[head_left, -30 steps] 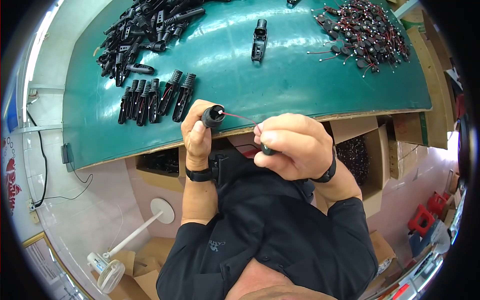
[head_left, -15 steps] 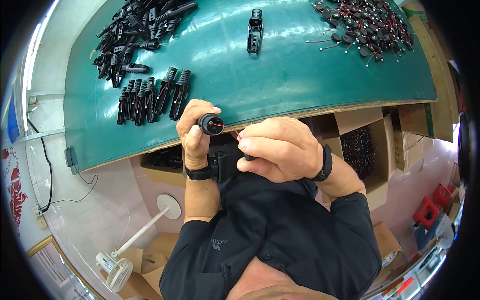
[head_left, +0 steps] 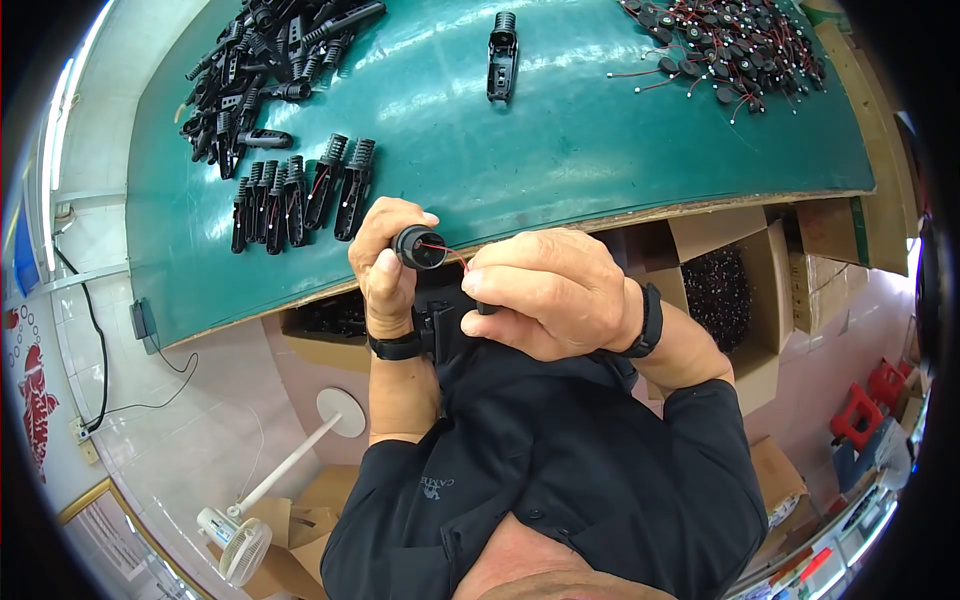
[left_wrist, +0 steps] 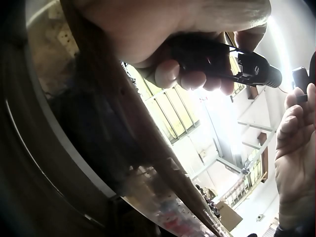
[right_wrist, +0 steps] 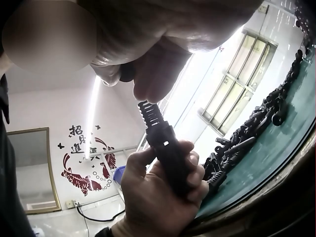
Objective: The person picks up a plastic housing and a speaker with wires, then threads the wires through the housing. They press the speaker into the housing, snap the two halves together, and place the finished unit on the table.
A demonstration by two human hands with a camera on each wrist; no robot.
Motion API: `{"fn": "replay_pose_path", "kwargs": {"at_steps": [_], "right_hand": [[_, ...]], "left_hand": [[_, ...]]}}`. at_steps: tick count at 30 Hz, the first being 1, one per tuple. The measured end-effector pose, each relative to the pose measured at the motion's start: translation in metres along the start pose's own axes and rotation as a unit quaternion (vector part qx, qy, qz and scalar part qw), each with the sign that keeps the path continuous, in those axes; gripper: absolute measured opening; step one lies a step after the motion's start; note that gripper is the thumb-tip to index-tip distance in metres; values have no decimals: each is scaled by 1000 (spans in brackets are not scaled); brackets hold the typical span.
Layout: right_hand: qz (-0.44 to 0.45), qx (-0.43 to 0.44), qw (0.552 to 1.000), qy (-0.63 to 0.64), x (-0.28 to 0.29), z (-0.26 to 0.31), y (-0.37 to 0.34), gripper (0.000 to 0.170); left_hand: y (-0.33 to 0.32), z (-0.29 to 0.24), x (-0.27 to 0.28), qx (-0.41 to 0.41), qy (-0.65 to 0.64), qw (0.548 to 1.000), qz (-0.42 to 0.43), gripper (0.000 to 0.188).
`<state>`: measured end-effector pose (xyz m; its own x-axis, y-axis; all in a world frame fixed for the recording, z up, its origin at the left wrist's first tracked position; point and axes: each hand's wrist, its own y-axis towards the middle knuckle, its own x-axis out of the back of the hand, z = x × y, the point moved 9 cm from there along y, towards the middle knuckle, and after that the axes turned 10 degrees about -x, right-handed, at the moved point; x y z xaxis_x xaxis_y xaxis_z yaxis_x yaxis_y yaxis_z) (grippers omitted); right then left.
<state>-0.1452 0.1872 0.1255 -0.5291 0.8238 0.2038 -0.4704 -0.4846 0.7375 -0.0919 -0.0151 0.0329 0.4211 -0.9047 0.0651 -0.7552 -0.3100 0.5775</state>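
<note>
In the head view my left hand point(head_left: 384, 272) grips a black plastic housing point(head_left: 418, 248), its round mouth facing my right hand. The right wrist view shows this housing point(right_wrist: 170, 158) has a ribbed neck, with fingers wrapped round its body. My right hand point(head_left: 555, 295) pinches a small round black part point(head_left: 487, 308) between thumb and fingers. From it a thin red wire point(head_left: 455, 255) runs into the housing's mouth. Fingertips of the right hand are close beside that mouth. The wire's far end is hidden inside the housing.
On the green table point(head_left: 560, 160) several similar housings point(head_left: 275, 205) stand in a row, beyond them a heap of black housings point(head_left: 250, 75). A single housing point(head_left: 502, 58) lies mid-table. Wired round parts point(head_left: 735, 50) are piled at right. A cardboard box point(head_left: 765, 345) stands under the edge.
My right hand has moved left, bringing the round part close to the housing. The wire's white connector, seen at the mouth before, has gone inside. The left hand turned the mouth more toward the right.
</note>
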Motion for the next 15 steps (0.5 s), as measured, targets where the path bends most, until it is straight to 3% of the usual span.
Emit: {"fn": "replay_pose_path", "kwargs": {"at_steps": [15], "right_hand": [[-8,3,1000,-6,0,-1,-2,37]], "left_hand": [[0,0,-1,0,3,1000,3,55]]}}
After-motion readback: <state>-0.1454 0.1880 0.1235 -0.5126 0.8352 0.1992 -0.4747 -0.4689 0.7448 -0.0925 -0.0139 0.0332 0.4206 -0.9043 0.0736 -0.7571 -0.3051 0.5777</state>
